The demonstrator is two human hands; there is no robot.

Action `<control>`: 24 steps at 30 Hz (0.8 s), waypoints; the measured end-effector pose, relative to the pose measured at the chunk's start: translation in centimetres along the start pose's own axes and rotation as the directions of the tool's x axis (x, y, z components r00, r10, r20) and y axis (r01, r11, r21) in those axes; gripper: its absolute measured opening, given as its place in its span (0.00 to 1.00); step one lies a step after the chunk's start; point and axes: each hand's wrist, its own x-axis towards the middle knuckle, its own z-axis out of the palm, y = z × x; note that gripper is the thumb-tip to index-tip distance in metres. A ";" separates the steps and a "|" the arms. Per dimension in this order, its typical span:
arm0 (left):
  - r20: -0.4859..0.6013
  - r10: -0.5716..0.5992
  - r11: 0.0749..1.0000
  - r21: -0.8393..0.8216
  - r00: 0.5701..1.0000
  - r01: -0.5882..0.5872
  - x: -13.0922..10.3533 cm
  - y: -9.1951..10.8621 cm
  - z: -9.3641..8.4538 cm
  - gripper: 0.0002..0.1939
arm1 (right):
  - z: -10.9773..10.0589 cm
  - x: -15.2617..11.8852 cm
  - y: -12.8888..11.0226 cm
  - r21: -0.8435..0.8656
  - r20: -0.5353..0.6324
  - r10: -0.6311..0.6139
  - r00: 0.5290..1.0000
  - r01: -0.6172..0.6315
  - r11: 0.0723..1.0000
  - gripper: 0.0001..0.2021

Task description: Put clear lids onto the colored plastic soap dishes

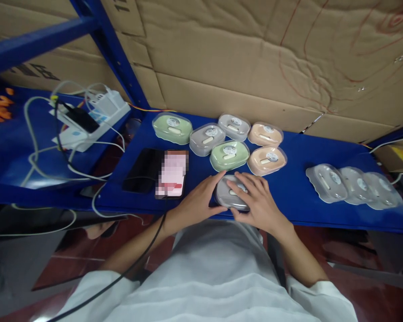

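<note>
A grey soap box (224, 193) with a clear lid and a pale handle lies at the front edge of the blue shelf. My left hand (198, 199) grips its left side, thumb and fingers curved around it. From the right, my right hand (260, 201) holds the lid, its fingers across the top, partly hiding the handle and label. Just behind are a green soap box (240, 156) and a peach soap box (277, 165), both lidded and labelled. Farther back sit another green box (159, 127), grey boxes (199, 142) and another peach box (255, 136).
A lit phone (174, 172) and a dark flat device (143, 172) lie to the left. Three grey soap boxes (325, 190) line up at the right. A power strip (116, 112) with tangled cables is at the far left. Cardboard (221, 67) backs the shelf (297, 188).
</note>
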 end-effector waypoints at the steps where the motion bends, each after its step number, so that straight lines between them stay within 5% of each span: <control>1: 0.002 -0.001 1.000 -0.001 1.000 0.001 0.0 0.0 0.0 0.56 | 0.1 0.0 0.0 -0.012 -0.001 0.000 1.000 0.000 1.000 0.37; 14: 0.018 0.118 0.989 0.086 0.993 -0.119 0.0 -0.3 0.0 0.50 | 2.3 -1.8 0.3 -0.113 -0.134 -0.076 0.988 0.061 0.992 0.33; 18: 0.022 0.163 0.978 0.132 0.986 -0.164 0.0 0.1 0.0 0.46 | 2.8 -2.4 0.3 -0.175 -0.229 0.001 0.973 -0.042 0.984 0.35; 24: -0.058 0.094 0.977 0.198 0.994 -0.081 -0.1 0.4 0.1 0.34 | 3.3 -1.8 1.1 0.028 -0.245 0.101 0.964 -0.097 0.995 0.42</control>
